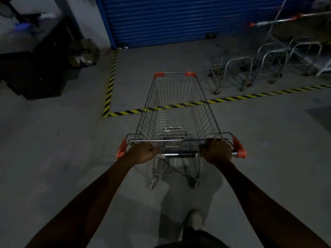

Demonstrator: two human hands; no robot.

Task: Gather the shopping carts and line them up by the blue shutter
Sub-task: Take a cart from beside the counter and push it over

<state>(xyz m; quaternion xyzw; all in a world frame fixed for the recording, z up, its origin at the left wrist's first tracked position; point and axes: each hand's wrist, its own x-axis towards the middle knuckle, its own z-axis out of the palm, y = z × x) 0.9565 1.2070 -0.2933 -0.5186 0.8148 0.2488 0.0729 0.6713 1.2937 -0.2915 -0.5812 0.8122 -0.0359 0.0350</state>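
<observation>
An empty wire shopping cart [176, 108] with orange corner caps stands right in front of me, its nose pointing toward the blue shutter [161, 20] at the back. My left hand [143, 152] grips the left part of the cart's handle bar [179, 155]. My right hand [216, 151] grips the right part of the same bar. The cart's front end lies over a yellow-black floor stripe [232, 98]. More carts [293, 31] with orange trim stand at the far right by the shutter, blurred.
Yellow-black tape [110, 85] marks a bay on the grey concrete floor before the shutter. Low metal frames on wheels [250, 68] stand inside it at right. A dark counter [34, 68] and cardboard boxes [82, 52] sit at left. My shoe [196, 221] shows below.
</observation>
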